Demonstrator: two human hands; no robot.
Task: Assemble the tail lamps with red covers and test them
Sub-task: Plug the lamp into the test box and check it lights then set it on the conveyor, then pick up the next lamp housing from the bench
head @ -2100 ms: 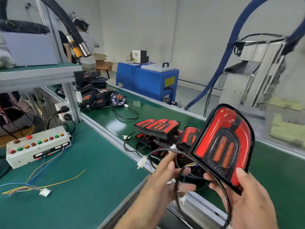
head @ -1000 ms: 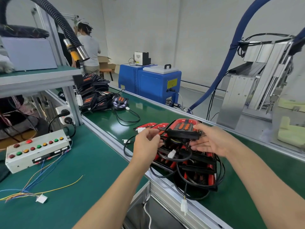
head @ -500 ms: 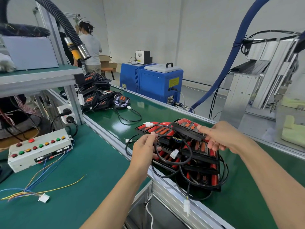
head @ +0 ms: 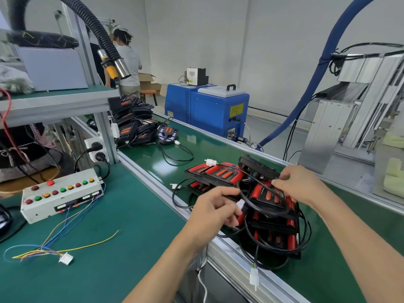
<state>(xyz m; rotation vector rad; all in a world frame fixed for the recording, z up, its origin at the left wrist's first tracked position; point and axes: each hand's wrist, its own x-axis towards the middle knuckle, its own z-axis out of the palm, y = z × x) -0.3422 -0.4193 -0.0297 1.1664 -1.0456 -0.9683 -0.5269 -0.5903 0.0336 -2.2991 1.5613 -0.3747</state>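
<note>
A heap of tail lamps with red covers (head: 273, 217) lies on the green conveyor belt (head: 341, 265), tangled in black cables. My right hand (head: 299, 184) rests on the top lamp (head: 267, 196) of the heap, fingers curled over its far edge. My left hand (head: 214, 209) holds that lamp's black cable near its white connector (head: 240, 203), just left of the heap. Two more red lamps (head: 218, 173) lie flat behind my left hand. A white test box (head: 61, 194) with red, green and orange buttons sits on the bench at left, its coloured wires ending in a white plug (head: 65, 258).
Another pile of dark lamps (head: 135, 125) sits far up the belt by a metal post (head: 105, 136). A blue machine (head: 207, 110) and blue hose (head: 317, 79) stand behind the belt. A loose connector (head: 254, 278) hangs over the aluminium rail. A person stands at the back.
The lamp I held up near my face has been laid onto the heap. Both hands have lowered with it; my left hand has slid along the cable toward the white connector.
</note>
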